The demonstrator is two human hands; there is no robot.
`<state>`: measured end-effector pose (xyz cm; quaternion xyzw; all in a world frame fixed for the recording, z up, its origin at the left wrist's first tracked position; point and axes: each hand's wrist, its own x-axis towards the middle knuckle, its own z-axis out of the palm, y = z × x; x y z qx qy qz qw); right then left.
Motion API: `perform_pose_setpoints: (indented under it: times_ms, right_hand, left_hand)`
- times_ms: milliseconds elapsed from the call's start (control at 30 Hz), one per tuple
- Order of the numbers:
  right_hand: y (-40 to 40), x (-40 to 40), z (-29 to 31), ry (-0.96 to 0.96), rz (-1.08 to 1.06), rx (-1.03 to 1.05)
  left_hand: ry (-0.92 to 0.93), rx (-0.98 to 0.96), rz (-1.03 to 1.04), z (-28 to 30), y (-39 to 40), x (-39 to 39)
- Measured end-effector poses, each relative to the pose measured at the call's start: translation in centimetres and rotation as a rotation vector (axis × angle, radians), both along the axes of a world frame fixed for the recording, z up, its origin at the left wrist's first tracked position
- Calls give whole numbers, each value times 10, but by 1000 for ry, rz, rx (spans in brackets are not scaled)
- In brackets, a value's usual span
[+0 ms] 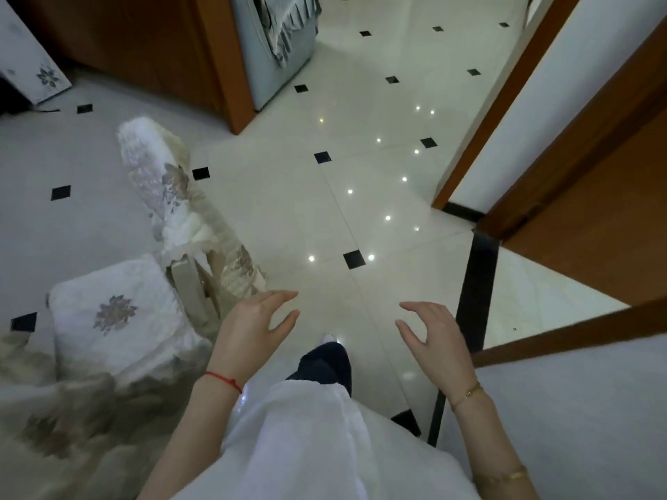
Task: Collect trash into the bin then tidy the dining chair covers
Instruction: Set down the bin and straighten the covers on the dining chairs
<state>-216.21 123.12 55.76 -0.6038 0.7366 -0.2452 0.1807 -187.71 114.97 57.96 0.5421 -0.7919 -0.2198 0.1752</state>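
Note:
A dining chair stands at the left, wearing a white embroidered backrest cover and a white seat cushion cover with a grey flower. My left hand hovers just right of the chair with relaxed fingers, holding nothing. My right hand hovers over the glossy floor, fingers loosely spread, also empty. No bin or trash shows in this view.
A draped cloth with grey flowers fills the bottom left. A wooden cabinet and a grey covered appliance stand ahead. Wooden door frames line the right side. White tiled floor lies between.

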Motion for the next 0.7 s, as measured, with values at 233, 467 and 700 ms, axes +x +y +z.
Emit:
perform_pose_setpoints:
  times_ms: [233,467,700]
  right_hand:
    - [-203,-45,37,43,14,-89]
    - [-352,-66,26,24,134,-37]
    - [-550,-59,17,29,487,5]
  left_hand:
    - [29,-59,-44,20,-193,-46]
    - [-7,-32,68,25,-313,-61]
    - [23,10,412,1,-398,-51]
